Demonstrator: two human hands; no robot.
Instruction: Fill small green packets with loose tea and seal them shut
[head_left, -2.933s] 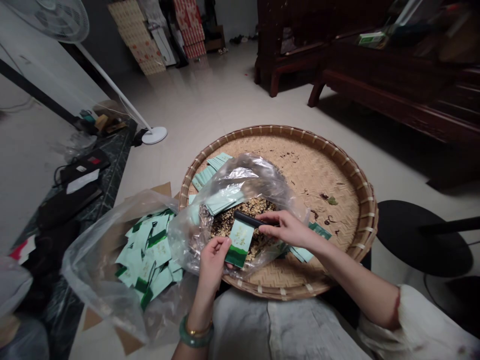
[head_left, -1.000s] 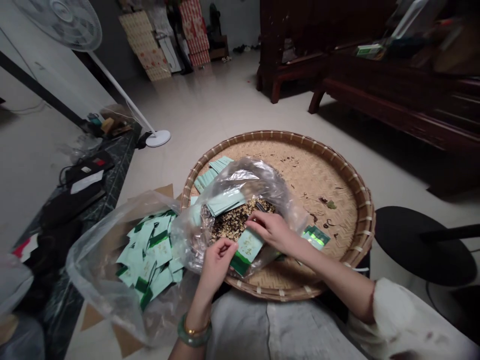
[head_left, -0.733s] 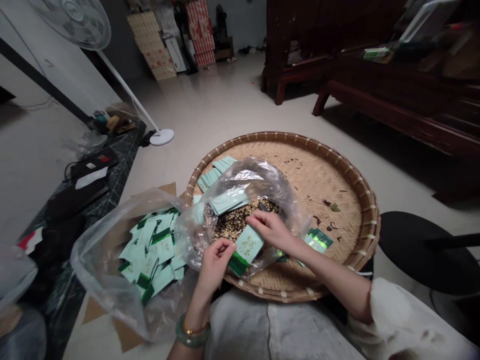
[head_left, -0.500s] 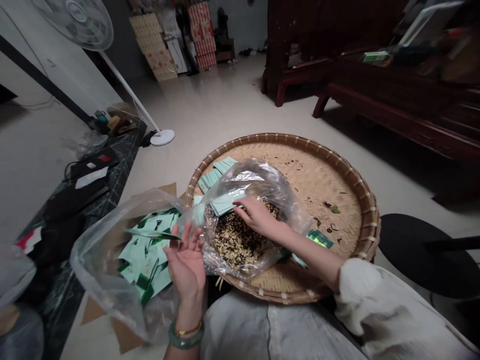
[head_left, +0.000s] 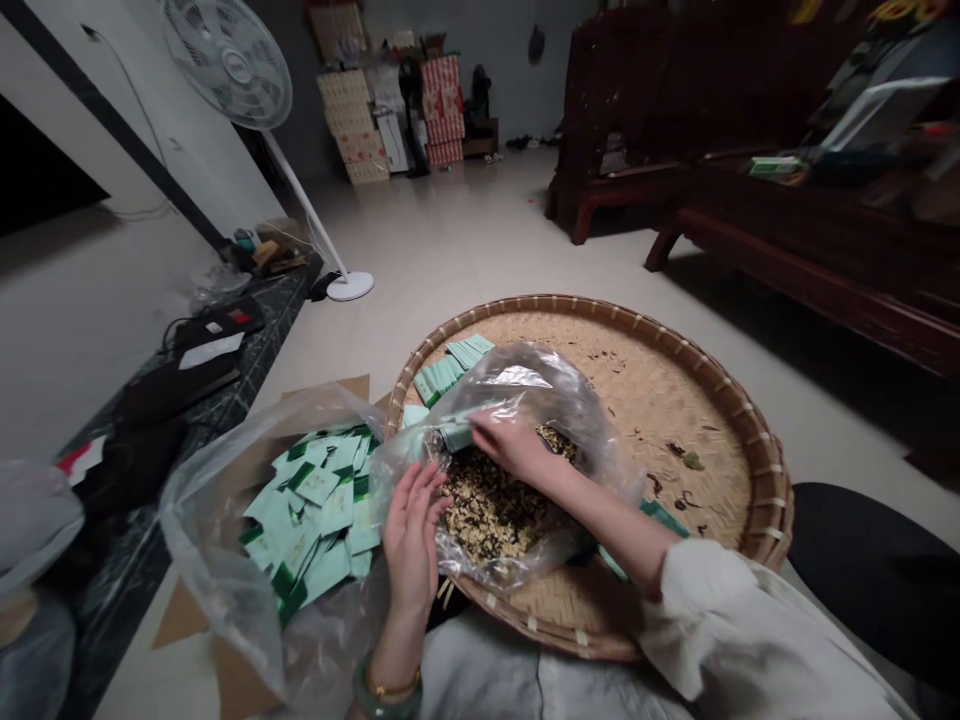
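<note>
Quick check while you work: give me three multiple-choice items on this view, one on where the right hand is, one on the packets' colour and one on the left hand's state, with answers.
1. Where is the right hand?
A. On the fan base
B. Inside the clear plastic bag, over loose tea
C. Under the bench

2. What colour are the packets in the bag at left?
A. Red and gold
B. Plain white
C. Pale green with dark green

3. What is the left hand doing?
A. Open, fingers spread
B. Clenched into a fist
C. Gripping a packet

B: the hand reaches into the bag's mouth.
C: dark green bands mark the pale packets.
A: the fingers stand apart, holding nothing.
</note>
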